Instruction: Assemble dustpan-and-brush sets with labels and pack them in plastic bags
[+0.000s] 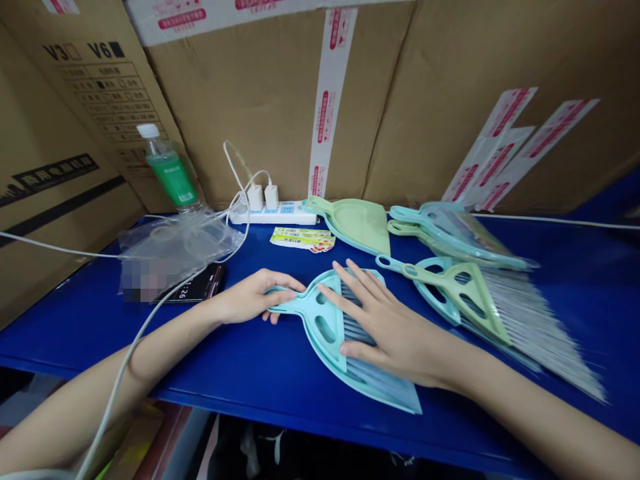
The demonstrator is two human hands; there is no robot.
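Observation:
A light blue hand brush (pixel 327 327) lies inside a light blue dustpan (pixel 400 397) on the blue table (pixel 260 367), near the front edge. My left hand (pixel 253 298) is closed around the handle at the left end. My right hand (pixel 387 320) lies flat and open on top of the brush's bristles, fingers spread and pointing left.
Two more brushes (pixel 480 300), green over blue, lie to the right. A green dustpan (pixel 363 223), a stack of dustpans (pixel 450 230), a power strip (pixel 273 212), a green-labelled bottle (pixel 167 170), clear plastic bags (pixel 175 243), a phone (pixel 197 283), a printed label (pixel 303 238). Cardboard boxes (pixel 250 100) wall the back. A white cable (pixel 125 363) crosses my left arm.

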